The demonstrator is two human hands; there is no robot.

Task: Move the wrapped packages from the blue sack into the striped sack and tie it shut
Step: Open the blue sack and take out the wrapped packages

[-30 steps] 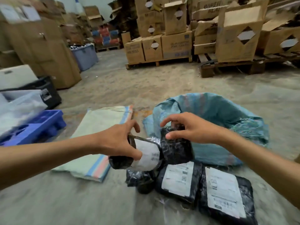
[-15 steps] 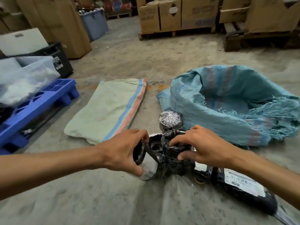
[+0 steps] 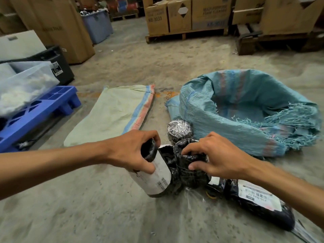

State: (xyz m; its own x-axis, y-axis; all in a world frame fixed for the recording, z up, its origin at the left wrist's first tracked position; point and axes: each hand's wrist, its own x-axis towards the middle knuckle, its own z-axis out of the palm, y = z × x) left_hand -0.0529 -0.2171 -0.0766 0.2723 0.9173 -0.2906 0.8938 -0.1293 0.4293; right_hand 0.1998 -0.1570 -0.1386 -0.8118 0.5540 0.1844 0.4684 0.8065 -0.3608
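Concrete floor (image 3: 105, 216) of a warehouse fills our view as we look down at our two bare arms. At far left a blue plastic pallet (image 3: 40, 109) carries a clear bin of white material. Next to it the striped sack (image 3: 114, 111) lies flat and empty on the floor, pale green with blue and pink stripes down its right edge; its long axis runs away from us, up and slightly right, and it sits just beyond and left of our left hand (image 3: 129, 149), the nearer hand to it. That hand grips a black cylindrical package (image 3: 154, 174) by its top end, fingers and thumb curled round it; the package tilts, its white label bearing a barcode we cannot read. Touching it on the right, a crumpled black package (image 3: 191, 171) is pinched by our right hand (image 3: 215, 160). Behind these a round film-wrapped package (image 3: 178, 130) rests against the blue sack (image 3: 245, 111), which slumps open with frayed edges. At lower right a long black package (image 3: 259, 204) lies on the floor; its label seems to read "J10-BAL17". Cardboard boxes (image 3: 157, 18) on pallets at the back show "KB 3033". We judge both held packages must travel left and forward, once the striped sack's mouth is opened.
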